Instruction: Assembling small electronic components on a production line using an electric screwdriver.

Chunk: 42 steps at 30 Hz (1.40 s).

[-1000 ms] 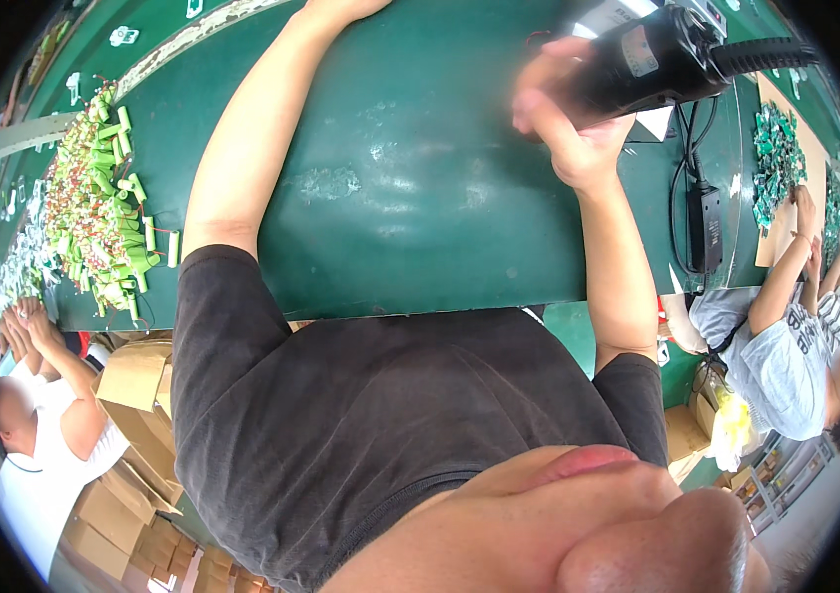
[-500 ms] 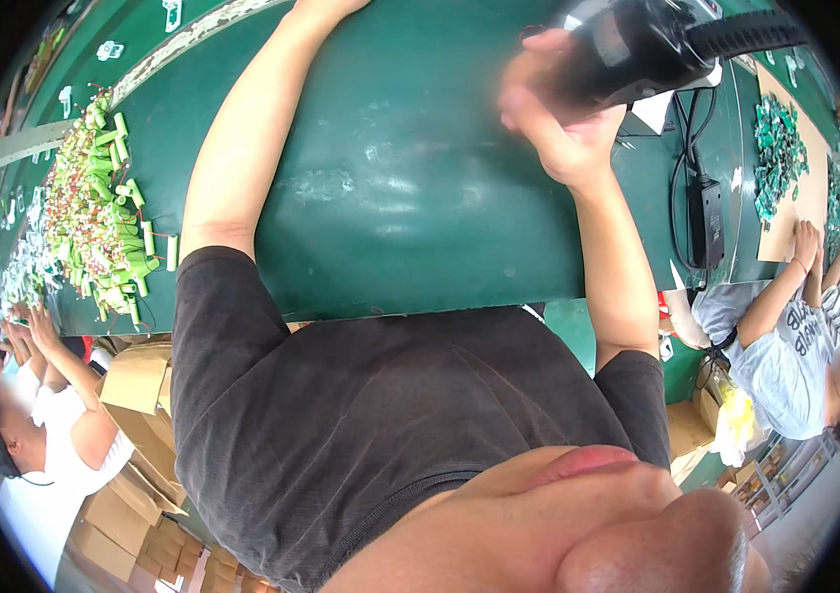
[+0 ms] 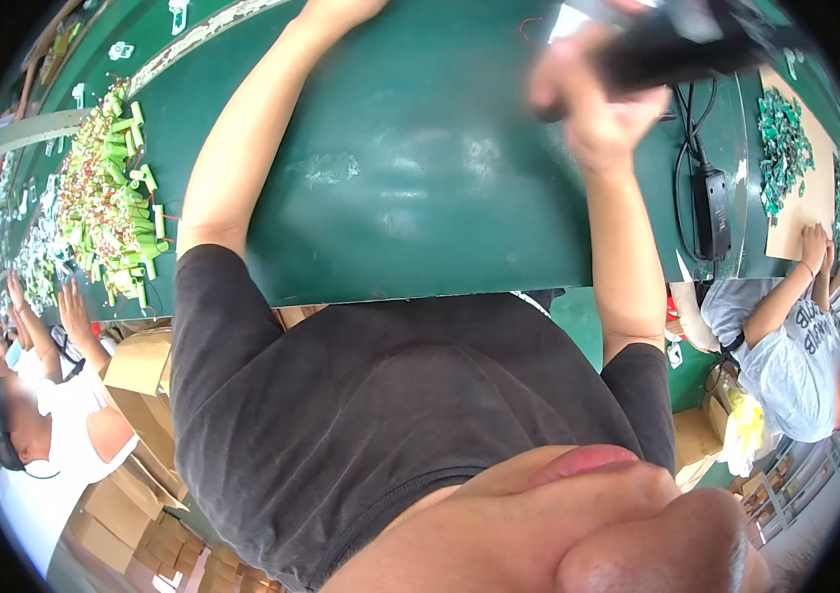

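The left forearm slants from the sleeve at middle left to the top edge of the frame, where the left hand (image 3: 346,8) is cut off — I cannot tell what its fingers are doing. The right forearm rises nearly upright to the upper right, and the right hand (image 3: 606,109) grasps a black handheld tool (image 3: 682,49), thumb and fingers wrapped around its body, both blurred. Between the forearms spreads a broad stretch of scuffed green tabletop (image 3: 390,227), offering room across the centre; its near edge runs just above the dark shirt (image 3: 371,425). On the left that room ends at a heap of green cylinders (image 3: 109,212) with thin wires, near the left upper arm. At right, a black adapter (image 3: 710,212) and its cables bound it — with small green boards (image 3: 783,148) farther right.
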Each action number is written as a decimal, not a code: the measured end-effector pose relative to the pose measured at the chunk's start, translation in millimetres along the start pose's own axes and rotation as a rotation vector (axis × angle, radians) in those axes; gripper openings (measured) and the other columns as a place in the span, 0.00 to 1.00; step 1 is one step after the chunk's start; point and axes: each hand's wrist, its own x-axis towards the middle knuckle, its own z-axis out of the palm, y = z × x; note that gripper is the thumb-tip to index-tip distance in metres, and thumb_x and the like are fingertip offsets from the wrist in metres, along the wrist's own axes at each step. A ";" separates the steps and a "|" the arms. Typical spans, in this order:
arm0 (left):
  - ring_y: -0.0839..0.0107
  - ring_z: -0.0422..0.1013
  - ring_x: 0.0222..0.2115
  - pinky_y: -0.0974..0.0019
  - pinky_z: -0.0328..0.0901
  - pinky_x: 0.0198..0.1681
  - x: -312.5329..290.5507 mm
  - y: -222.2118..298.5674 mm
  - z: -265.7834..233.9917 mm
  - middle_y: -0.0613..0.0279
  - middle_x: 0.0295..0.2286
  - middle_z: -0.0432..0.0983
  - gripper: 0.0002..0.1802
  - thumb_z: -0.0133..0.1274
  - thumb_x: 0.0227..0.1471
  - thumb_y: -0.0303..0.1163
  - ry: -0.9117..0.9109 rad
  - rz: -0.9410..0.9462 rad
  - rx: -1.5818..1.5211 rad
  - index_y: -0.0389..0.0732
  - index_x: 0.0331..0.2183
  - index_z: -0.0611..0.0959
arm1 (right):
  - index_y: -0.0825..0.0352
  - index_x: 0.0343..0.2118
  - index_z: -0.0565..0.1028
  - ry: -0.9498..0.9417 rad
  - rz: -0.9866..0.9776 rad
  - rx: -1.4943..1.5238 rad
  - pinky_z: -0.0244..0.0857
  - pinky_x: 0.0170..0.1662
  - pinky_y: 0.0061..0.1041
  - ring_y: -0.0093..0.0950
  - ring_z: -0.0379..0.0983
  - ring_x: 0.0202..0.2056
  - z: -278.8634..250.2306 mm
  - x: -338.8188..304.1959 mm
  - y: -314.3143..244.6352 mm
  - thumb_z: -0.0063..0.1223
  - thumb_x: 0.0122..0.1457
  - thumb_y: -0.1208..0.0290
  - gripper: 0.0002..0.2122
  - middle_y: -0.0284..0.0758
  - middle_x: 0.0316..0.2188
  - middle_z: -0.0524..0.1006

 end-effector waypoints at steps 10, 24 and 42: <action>0.66 0.75 0.34 0.62 0.69 0.37 -101.9 106.8 -1.0 0.69 0.27 0.78 0.08 0.63 0.44 0.24 -0.371 0.288 -0.076 0.45 0.29 0.81 | 0.71 0.53 0.62 -0.001 -0.507 -0.143 0.70 0.22 0.38 0.33 0.68 0.16 -49.3 55.9 -47.9 0.47 0.57 0.86 0.20 0.43 0.19 0.72; 0.46 0.66 0.59 0.51 0.61 0.62 -92.3 101.3 -8.3 0.39 0.59 0.66 0.18 0.64 0.48 0.33 -0.463 0.278 -0.183 0.37 0.43 0.85 | 0.72 0.56 0.61 -0.149 -0.182 0.050 0.65 0.22 0.32 0.28 0.67 0.17 -5.0 21.3 -13.2 0.50 0.58 0.89 0.23 0.37 0.21 0.72; 0.48 0.67 0.58 0.53 0.62 0.61 -95.7 98.2 -3.5 0.41 0.59 0.65 0.21 0.66 0.47 0.37 -0.505 0.293 -0.195 0.38 0.43 0.87 | 0.67 0.61 0.52 -0.113 -0.158 -0.076 0.63 0.22 0.22 0.22 0.63 0.16 11.5 3.0 15.5 0.49 0.63 0.84 0.27 0.32 0.19 0.66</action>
